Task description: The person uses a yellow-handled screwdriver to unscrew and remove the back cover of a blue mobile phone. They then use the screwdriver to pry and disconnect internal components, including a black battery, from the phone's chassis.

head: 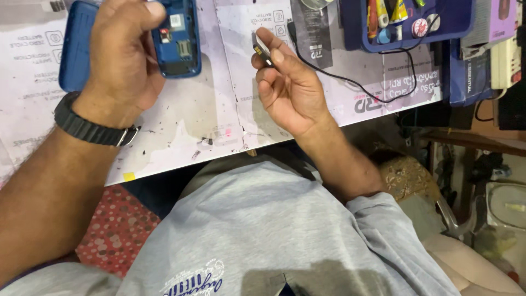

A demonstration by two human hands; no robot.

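Head view, looking down: the left hand point(123, 52) grasps an opened blue phone point(176, 38) over the white table point(219, 109), while the right hand point(287, 82) pinches a small dark part point(262, 48) between thumb and forefinger, just right of the phone.

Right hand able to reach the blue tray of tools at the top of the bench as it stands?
Probably yes: the right hand is just below-left of the blue tray, with only a black cable lying between. But its fingers already pinch a small dark part.
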